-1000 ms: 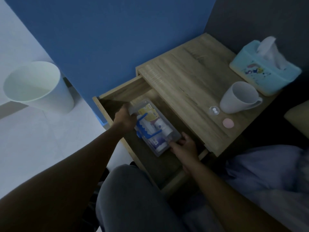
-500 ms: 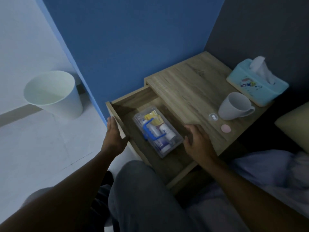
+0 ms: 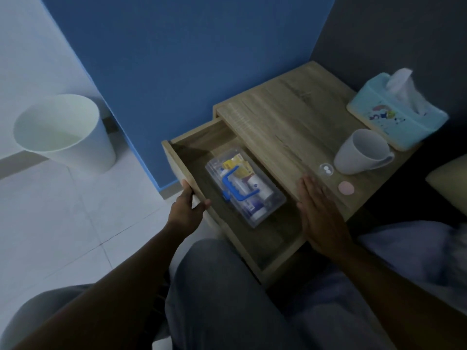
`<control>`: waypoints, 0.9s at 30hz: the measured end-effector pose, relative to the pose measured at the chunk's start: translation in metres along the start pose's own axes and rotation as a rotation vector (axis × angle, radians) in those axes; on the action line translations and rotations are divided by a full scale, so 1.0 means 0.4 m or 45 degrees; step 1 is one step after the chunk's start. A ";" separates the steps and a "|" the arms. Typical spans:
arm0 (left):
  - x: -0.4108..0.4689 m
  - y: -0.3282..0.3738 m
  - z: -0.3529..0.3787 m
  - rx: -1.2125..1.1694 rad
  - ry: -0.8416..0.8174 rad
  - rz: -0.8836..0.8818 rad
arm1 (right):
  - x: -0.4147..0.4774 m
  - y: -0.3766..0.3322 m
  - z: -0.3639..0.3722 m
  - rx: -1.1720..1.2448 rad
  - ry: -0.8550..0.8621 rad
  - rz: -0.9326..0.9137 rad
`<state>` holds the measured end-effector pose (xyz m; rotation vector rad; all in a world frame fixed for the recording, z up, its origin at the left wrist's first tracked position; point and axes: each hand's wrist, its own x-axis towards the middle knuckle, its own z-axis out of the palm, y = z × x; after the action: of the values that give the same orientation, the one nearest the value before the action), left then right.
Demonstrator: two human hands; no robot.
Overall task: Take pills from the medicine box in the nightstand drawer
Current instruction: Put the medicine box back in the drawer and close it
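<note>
- Dim throughout, with a cold blue-grey cast and muted colours.
- The brightest area is the pale floor (image 3: 45, 218) at left; the right wall and lower right corner fall almost to black.
- The drawer (image 3: 252, 238) interior is shadowed.
- Tissue box (image 3: 394, 120) and bedding at right are smeared with blur.
- Wide-angle bending shows at the edges.
- No glare.
</note>
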<state>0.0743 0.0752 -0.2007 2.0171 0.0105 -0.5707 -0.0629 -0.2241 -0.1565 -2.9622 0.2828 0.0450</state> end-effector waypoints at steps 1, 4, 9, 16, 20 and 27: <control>0.009 0.006 0.011 -0.011 -0.011 0.007 | 0.001 0.001 0.004 -0.006 0.002 0.006; 0.038 0.029 0.047 -0.024 -0.025 0.028 | 0.001 0.006 0.009 0.000 -0.019 -0.003; 0.086 0.063 0.106 -0.052 -0.046 0.067 | 0.001 0.004 0.008 -0.010 0.014 -0.021; 0.145 0.117 0.182 -0.113 -0.101 0.082 | 0.000 0.011 0.006 -0.006 0.033 -0.061; 0.172 0.152 0.225 -0.135 -0.117 0.073 | 0.000 0.013 0.012 0.002 0.058 -0.054; 0.208 0.203 0.283 -0.077 -0.087 0.083 | 0.004 0.020 0.025 -0.047 0.080 -0.068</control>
<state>0.1239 -0.0790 -0.2107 1.9312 -0.0784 -0.5910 -0.0630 -0.2307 -0.1677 -3.0099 0.2131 -0.0496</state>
